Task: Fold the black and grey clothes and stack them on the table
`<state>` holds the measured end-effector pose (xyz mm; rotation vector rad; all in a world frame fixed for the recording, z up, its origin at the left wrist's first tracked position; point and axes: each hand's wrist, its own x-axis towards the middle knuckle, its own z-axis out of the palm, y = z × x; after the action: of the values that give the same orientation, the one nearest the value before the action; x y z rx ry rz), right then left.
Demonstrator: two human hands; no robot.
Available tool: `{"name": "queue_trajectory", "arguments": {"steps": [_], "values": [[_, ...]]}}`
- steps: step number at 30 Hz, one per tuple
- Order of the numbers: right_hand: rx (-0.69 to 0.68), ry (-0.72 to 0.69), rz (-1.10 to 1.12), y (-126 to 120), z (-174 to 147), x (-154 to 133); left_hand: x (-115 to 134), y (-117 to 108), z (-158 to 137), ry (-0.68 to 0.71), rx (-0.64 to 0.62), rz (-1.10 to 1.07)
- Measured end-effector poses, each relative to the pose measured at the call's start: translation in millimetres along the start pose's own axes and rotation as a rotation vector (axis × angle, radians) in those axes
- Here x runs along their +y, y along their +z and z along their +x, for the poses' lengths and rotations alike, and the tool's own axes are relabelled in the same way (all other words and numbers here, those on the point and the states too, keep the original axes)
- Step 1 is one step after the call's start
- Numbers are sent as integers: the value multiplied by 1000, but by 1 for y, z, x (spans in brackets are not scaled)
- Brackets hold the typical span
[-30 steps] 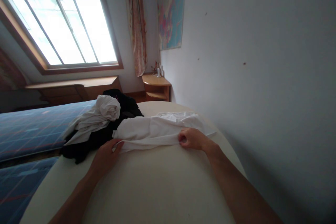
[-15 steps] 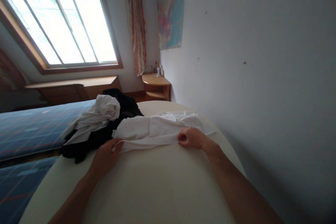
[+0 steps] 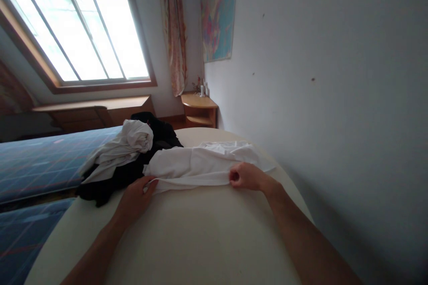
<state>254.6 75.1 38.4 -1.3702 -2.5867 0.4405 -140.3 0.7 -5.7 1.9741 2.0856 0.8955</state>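
A white garment lies spread across the pale table, its near edge running between my hands. My left hand pinches the left end of that edge between thumb and fingers. With curled fingers, my right hand grips the same edge further right. The cloth's near edge is stretched fairly straight, while its far side is wrinkled. What kind of garment it is cannot be made out. Just left of it sit a bunched whitish garment and black clothing in a heap.
Beside the table on the left is a bed with blue plaid covering. The white wall stands close along the right. A small wooden corner shelf and a long wooden desk stand at the back, below the window.
My right hand has shifted very slightly to the right along the near edge of the white garment. My left hand stays in place.
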Motion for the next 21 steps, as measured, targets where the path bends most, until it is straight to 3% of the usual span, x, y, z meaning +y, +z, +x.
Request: {"name": "queue_trajectory", "arguments": {"steps": [21], "values": [[3, -19, 19, 4, 2, 6, 5, -5, 0, -32, 8, -1]]}}
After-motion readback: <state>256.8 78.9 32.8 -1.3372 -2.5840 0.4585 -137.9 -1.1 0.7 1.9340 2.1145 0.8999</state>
